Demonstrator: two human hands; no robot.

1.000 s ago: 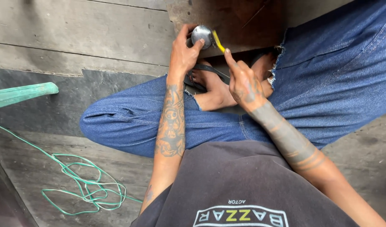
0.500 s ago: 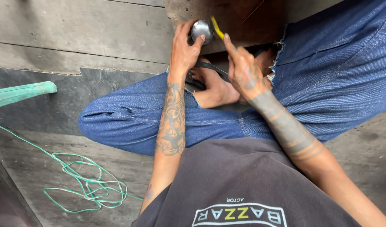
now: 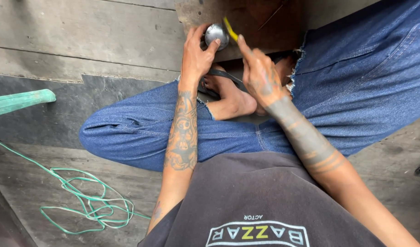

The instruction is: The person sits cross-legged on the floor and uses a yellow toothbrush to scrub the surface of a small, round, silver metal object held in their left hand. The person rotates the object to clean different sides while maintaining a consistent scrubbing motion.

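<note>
Gripping a round metal knob at the upper centre of the frame, the left hand wraps it from the left; the right hand pinches a yellow strip just right of it, slanting up-left; the strip's far end and purpose are unclear; a wooden block lies behind.

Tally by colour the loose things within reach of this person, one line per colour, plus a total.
Silver: 1, round metal knob held by the left hand
Yellow: 1, thin strip at the right hand
Green: 2, cord tangled on the floor, bar at the left edge
Black: 1, sandal by the bare foot
Total: 5
</note>
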